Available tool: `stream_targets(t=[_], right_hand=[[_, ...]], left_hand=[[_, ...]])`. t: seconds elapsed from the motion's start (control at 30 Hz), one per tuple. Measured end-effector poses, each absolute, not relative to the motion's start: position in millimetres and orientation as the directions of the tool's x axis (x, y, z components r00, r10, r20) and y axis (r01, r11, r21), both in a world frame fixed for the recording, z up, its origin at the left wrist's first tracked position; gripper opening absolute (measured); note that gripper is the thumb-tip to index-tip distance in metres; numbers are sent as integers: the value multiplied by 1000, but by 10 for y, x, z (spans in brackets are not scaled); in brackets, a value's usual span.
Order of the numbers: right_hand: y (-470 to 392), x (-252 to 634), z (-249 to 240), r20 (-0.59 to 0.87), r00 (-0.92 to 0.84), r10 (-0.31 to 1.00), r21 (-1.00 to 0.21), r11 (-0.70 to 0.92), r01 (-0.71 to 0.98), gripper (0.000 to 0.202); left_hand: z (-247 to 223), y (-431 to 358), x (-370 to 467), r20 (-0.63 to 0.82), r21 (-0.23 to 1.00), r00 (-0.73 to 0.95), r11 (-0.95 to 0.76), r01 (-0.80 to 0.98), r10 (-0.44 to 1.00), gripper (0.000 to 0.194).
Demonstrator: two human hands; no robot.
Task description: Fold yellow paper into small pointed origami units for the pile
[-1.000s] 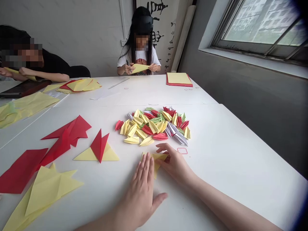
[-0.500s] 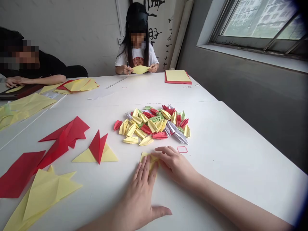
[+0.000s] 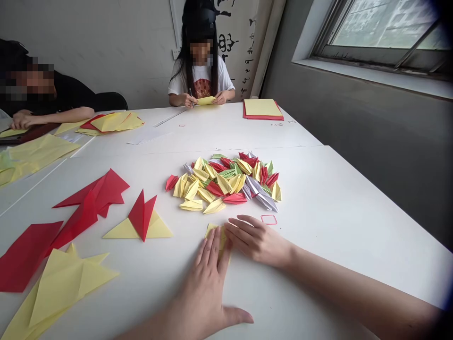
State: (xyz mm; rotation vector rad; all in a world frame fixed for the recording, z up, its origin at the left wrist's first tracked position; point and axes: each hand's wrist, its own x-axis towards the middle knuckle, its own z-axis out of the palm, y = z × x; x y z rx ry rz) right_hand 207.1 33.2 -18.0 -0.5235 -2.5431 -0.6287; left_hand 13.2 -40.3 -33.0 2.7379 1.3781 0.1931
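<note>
Under my hands lies a small piece of folded yellow paper (image 3: 211, 227), mostly covered by fingers. My left hand (image 3: 208, 276) presses flat on it, fingers stretched forward and thumb spread to the right. My right hand (image 3: 257, 240) rests at the paper's right edge with its fingers extended and close together; their tips touch the paper beside my left fingers. Just beyond them sits a pile of small folded paper pieces (image 3: 223, 184) in yellow, red, green and pale purple. Left of my hands, a folded red paper (image 3: 142, 215) stands over a folded yellow paper (image 3: 161, 227).
Creased red sheets (image 3: 30, 255) and yellow sheets (image 3: 60, 288) lie at the left of the white table (image 3: 318, 189). A square paper stack (image 3: 262, 107) sits at the far side. One person opposite holds yellow paper (image 3: 206, 100) and a pen; another leans at the far left.
My right fingers have shifted slightly along the paper's right edge, and that forearm is a little higher. My left hand stays pressed down. The person opposite has lowered and tilted their yellow paper.
</note>
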Motion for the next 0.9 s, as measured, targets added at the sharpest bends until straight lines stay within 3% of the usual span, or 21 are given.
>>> stream_targets(t=[0.23,0.4,0.57,0.9], right_hand=[[389,2119,-194,466,-859,215,330,858,394,24],[408,2252,-152,403,-889,219,250,908,337,28],[321,2385,-109,357,-859,368,132,890,437,35],[176,2334,-204,464,-675,574,0,762,648,27]], left_hand=[[-316,-402,107,42,146,581,-580,801,813,120],[-279,-388,90,32,141,594,-592,793,804,120],[-299,-385,121,41,148,579,-578,803,814,121],[-309,-325,259,35,205,557,-551,809,830,123]])
